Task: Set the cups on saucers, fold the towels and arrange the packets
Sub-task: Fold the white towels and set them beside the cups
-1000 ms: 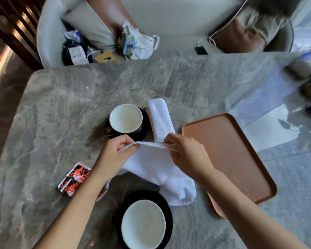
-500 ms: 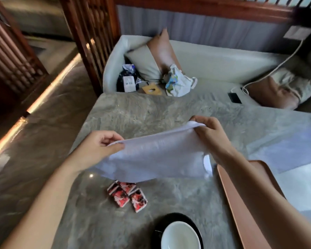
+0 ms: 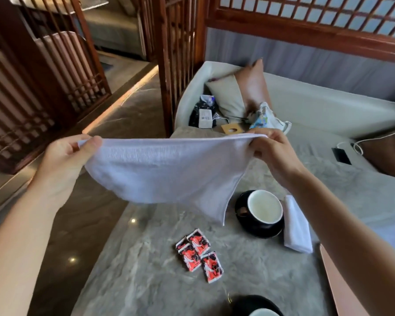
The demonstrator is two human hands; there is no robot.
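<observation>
Since a second ago the towel (image 3: 167, 172) has come right up off the counter (image 3: 249, 270) and is now stretched wide in the air, and the view has swung up with it.

Biggest thing first: the grey marble counter fills the lower half. The open towel hangs over it from about 10 to 2 o'clock, top edge taut, lower edge sagging, probably to shake it flat and find the corners before folding. The left hand (image 3: 64, 163) is pinched shut on one top corner at 9 o'clock, the right hand (image 3: 271, 153) pinched on the other at 2.

Under the towel at 4 o'clock a white cup (image 3: 265, 207) already sits on its black saucer (image 3: 258, 231), with a folded towel (image 3: 298, 226) just beside it, looks like a finished place setting. The red packets (image 3: 200, 255) lie in a loose overlapping bunch at 6 o'clock, not arranged yet I'd say.
</observation>
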